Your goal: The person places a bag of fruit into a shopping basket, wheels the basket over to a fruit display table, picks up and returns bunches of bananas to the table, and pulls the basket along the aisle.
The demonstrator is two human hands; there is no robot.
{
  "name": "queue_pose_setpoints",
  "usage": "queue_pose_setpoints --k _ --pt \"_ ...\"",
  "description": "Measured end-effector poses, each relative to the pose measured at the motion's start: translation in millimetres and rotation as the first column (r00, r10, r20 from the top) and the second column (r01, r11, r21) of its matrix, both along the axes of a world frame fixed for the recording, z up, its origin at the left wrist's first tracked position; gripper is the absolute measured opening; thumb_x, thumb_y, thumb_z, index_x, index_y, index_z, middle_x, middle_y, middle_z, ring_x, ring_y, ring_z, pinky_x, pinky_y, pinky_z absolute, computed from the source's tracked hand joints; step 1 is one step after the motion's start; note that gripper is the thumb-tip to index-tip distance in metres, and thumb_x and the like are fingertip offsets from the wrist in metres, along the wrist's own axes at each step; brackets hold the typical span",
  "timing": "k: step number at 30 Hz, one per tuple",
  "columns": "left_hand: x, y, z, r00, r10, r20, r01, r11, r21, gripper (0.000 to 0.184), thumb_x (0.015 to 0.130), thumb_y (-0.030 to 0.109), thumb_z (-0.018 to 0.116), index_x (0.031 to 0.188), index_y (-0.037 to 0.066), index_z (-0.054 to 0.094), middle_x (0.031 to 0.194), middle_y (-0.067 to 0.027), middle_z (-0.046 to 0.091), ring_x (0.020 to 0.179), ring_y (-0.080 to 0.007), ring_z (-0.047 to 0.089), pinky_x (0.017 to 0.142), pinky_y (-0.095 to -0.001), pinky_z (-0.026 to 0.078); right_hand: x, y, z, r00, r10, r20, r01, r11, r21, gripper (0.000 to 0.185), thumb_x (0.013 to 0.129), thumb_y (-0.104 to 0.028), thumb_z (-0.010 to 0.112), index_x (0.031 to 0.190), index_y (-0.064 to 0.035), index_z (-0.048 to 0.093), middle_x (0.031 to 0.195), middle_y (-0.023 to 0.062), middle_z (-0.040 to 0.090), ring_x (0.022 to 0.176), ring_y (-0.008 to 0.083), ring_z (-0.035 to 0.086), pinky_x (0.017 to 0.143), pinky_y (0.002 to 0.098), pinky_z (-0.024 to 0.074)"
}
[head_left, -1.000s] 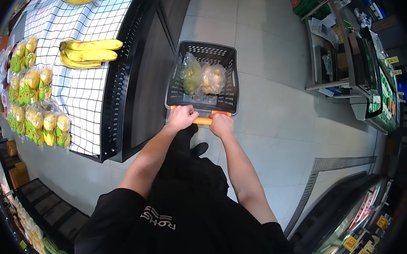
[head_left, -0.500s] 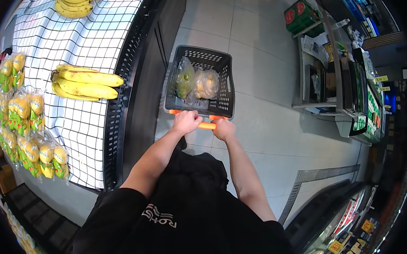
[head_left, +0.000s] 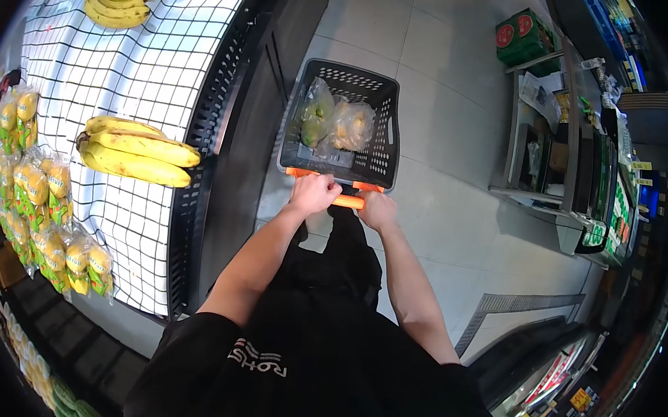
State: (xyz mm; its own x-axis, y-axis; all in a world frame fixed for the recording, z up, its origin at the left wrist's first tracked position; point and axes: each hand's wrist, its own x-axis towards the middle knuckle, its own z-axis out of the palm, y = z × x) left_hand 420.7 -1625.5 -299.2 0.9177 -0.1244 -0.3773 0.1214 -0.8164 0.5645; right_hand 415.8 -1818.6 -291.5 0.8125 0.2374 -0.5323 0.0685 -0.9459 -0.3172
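Several plastic-wrapped packs of yellow fruit [head_left: 48, 191] lie farthest to the left of the basket [head_left: 342, 76], on a display stand covered by a checked cloth [head_left: 141, 239]. Nearer to the basket, but well apart from it, a banana bunch [head_left: 135, 150] rests on the same cloth, with two more bunches beyond. All that fruit sits outside the basket.

Inside the basket, on its left side, I have a clear bag of green produce [head_left: 316, 119]; just beside it, touching, is a clear bag of pale yellow produce [head_left: 352, 125]. Both are loaded, so I judge that much is done; what fruit they hold exactly I can't make out through the plastic. Whether anything is left to add, I can't tell from here.

At the near end of the basket, my left hand [head_left: 316, 194] is closed around the left part of the orange handle [head_left: 350, 202]. A short stretch of bar shows between my hands, and my right hand [head_left: 377, 211] is wrapped around its right end. Neither hand touches any produce.

Well to the right of the basket there is a metal rack [head_left: 575, 150], with a green carton [head_left: 522, 40] by its far end.
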Motion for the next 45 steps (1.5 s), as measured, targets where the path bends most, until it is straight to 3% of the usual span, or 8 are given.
queue_pose_setpoints --k 13,16,18,21,25,36,38,45 --pt "73.8 -15.7 2.9 0.993 0.103 0.058 -0.108 0.989 0.103 0.027 0.078 0.032 0.057 0.072 0.008 0.066 0.065 -0.0157 0.064 0.065 -0.0359 0.065 0.065 -0.0484 0.051 89.0 -20.5 -16.1 0.983 0.184 -0.022 -0.178 0.970 0.163 0.030 0.081 -0.024 0.062 0.109 -0.0194 0.070 0.095 0.0127 0.071 0.090 0.0303 0.068 0.080 0.0446 0.0531" --pt "82.1 -18.3 -2.3 0.974 0.125 0.191 -0.164 0.965 0.204 0.026 0.080 0.030 0.056 0.073 0.007 0.066 0.067 -0.0125 0.064 0.070 -0.0325 0.065 0.070 -0.0459 0.050 110.0 -23.0 -18.0 0.969 0.248 -0.006 -0.239 0.943 0.231 0.026 0.080 -0.028 0.064 0.103 -0.0180 0.071 0.090 0.0131 0.071 0.087 0.0315 0.068 0.078 0.0455 0.0531" --pt "84.1 -24.0 -9.6 0.902 0.130 0.413 -0.247 0.938 0.244 0.028 0.081 0.030 0.055 0.072 0.006 0.068 0.072 -0.0122 0.066 0.077 -0.0299 0.064 0.083 -0.0469 0.047 118.3 -26.8 -19.8 0.961 0.252 0.111 -0.276 0.901 0.336 0.024 0.079 -0.030 0.066 0.099 -0.0170 0.070 0.083 0.0143 0.070 0.081 0.0333 0.068 0.073 0.0462 0.0535" --pt "83.2 -39.2 1.0 0.860 0.312 0.403 -0.427 0.873 0.236 0.028 0.085 0.029 0.056 0.081 0.006 0.070 0.092 -0.0113 0.065 0.098 -0.0269 0.059 0.091 -0.0467 0.042 129.6 -28.1 -23.9 0.951 0.177 0.254 -0.269 0.877 0.398 0.028 0.077 -0.027 0.068 0.103 -0.0164 0.071 0.076 0.0148 0.069 0.074 0.0344 0.068 0.069 0.0456 0.0542" --pt "80.8 -56.0 -0.5 0.759 0.407 0.508 -0.552 0.816 0.171 0.025 0.087 0.027 0.058 0.088 0.005 0.070 0.107 -0.0119 0.061 0.110 -0.0280 0.053 0.095 -0.0462 0.041 146.8 -25.3 -25.3 0.959 0.188 0.211 -0.259 0.883 0.391 0.029 0.077 -0.027 0.069 0.102 -0.0147 0.072 0.077 0.0150 0.069 0.075 0.0339 0.068 0.070 0.0456 0.0541" --pt "118.6 -41.6 -12.7 0.850 0.416 0.324 -0.480 0.865 0.146 0.033 0.092 0.034 0.052 0.093 0.008 0.071 0.111 -0.0117 0.059 0.113 -0.0294 0.049 0.095 -0.0459 0.040 189.7 -18.0 -29.8 0.970 0.211 0.116 -0.239 0.910 0.339 0.032 0.075 -0.029 0.073 0.103 -0.0153 0.072 0.084 0.0171 0.069 0.081 0.0359 0.067 0.074 0.0455 0.0537" --pt "128.9 -37.8 -8.3 0.883 0.414 0.222 -0.450 0.880 0.152 0.032 0.092 0.034 0.053 0.102 0.009 0.071 0.115 -0.0111 0.059 0.116 -0.0297 0.048 0.099 -0.0447 0.039 200.1 -16.0 -34.6 0.971 0.215 0.109 -0.240 0.904 0.353 0.032 0.074 -0.029 0.073 0.103 -0.0155 0.072 0.085 0.0165 0.070 0.081 0.0356 0.067 0.074 0.0457 0.0537" --pt "161.8 -20.9 -16.7 0.886 0.364 0.286 -0.396 0.916 0.060 0.042 0.086 0.047 0.058 0.096 0.008 0.072 0.114 -0.0133 0.059 0.113 -0.0303 0.048 0.097 -0.0472 0.039 238.2 -5.7 -42.8 0.972 0.223 0.067 -0.233 0.923 0.307 0.034 0.075 -0.031 0.073 0.105 -0.0158 0.070 0.088 0.0141 0.070 0.083 0.0340 0.068 0.076 0.0439 0.0540"
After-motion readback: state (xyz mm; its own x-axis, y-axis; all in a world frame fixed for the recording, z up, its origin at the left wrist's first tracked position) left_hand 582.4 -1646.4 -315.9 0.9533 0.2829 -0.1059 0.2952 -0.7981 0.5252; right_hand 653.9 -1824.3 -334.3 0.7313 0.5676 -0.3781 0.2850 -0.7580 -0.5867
